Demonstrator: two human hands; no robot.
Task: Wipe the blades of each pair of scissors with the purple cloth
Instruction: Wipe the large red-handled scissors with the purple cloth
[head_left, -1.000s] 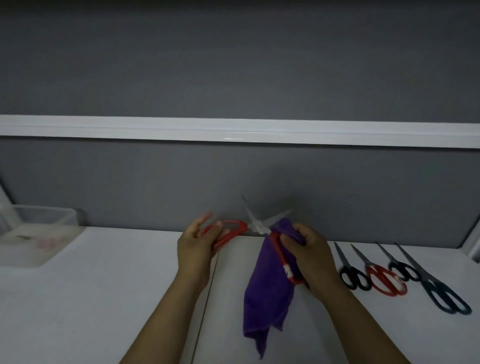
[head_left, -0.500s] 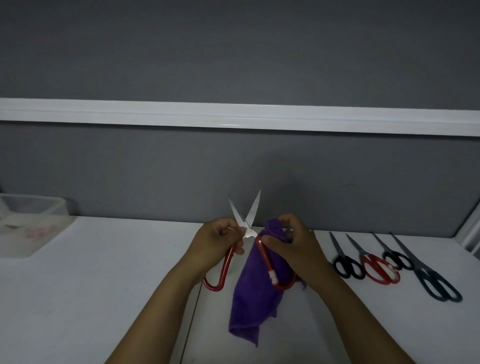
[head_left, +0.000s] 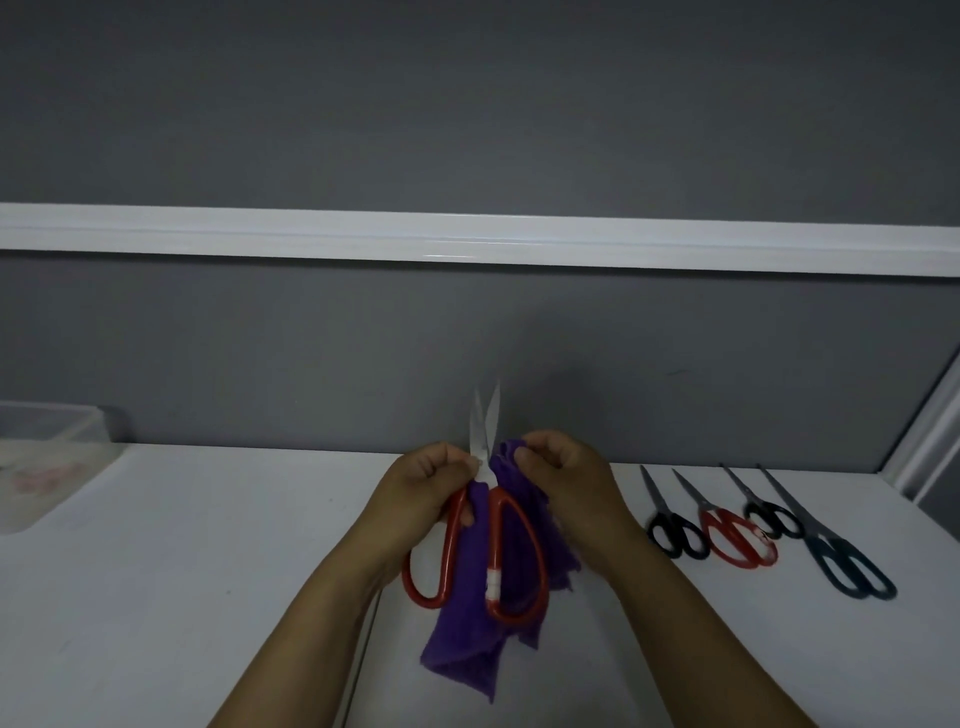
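— What has moved in the last half second?
— The blades of the red-handled scissors (head_left: 496, 525) have swung in from a wide V to a narrow one, tips up at the centre of the frame. The two handle loops now hang closer together.
— Who has hold of them?
— The left hand (head_left: 426, 488) grips the left handle just below the pivot, fingers curled round it. The right hand (head_left: 571, 473) pinches the bunched top of the purple cloth (head_left: 467, 639) right beside the pivot, thumb and fingers pressed on the fabric.
— And the rest of the cloth?
— It hangs behind the handles, its lowest corner over the white table (head_left: 182, 571) at lower centre.
— The other pairs?
— They lie in a row at the right of the frame, blades pointing away: a small black pair (head_left: 675, 532), a red pair (head_left: 737, 538), a second black pair (head_left: 771, 517) and a large dark teal pair (head_left: 849, 569). A clear plastic box (head_left: 47, 457) sits at the left edge.
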